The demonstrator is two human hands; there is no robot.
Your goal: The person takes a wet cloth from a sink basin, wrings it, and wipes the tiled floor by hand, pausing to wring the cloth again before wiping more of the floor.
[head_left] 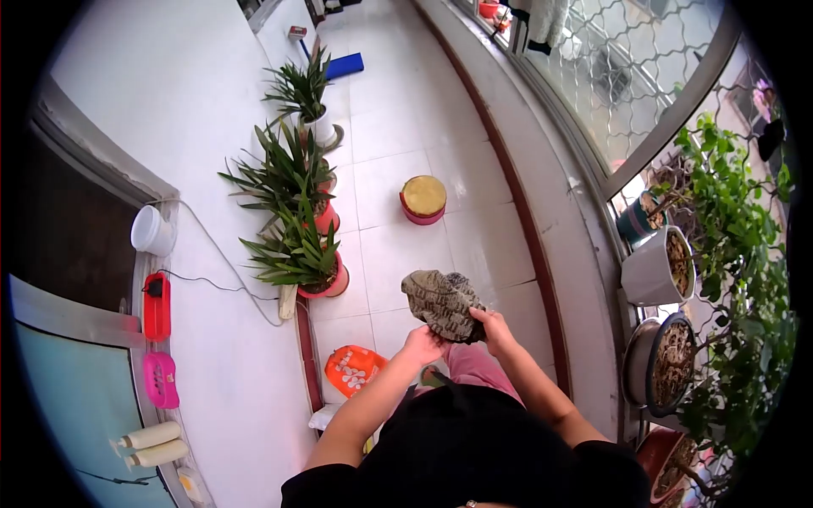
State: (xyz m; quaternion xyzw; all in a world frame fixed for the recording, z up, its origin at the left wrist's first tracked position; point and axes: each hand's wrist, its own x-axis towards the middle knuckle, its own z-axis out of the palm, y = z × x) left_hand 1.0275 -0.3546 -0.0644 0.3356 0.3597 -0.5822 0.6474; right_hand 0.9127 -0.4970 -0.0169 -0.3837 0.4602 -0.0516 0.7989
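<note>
A grey-brown patterned cloth item (442,303), crumpled and soft, hangs between my two hands in front of my body. My left hand (426,345) grips its lower left edge, with the fingers partly hidden beneath it. On the right edge, my right hand (491,328) is closed with the thumb on top of the fabric. Past the cloth, a round stool (423,196) with a yellowish top and a dark pink side stands on the tiled floor. Close to my left forearm lies an orange bag (353,369) with white marks.
Potted plants (318,271) line the left wall, with a cable near them. A blue dustpan (345,66) lies far ahead. Along the right window ledge stand a white planter (659,269) and a round pot (669,364). Bottles (157,444) and a red tray (157,306) are at left.
</note>
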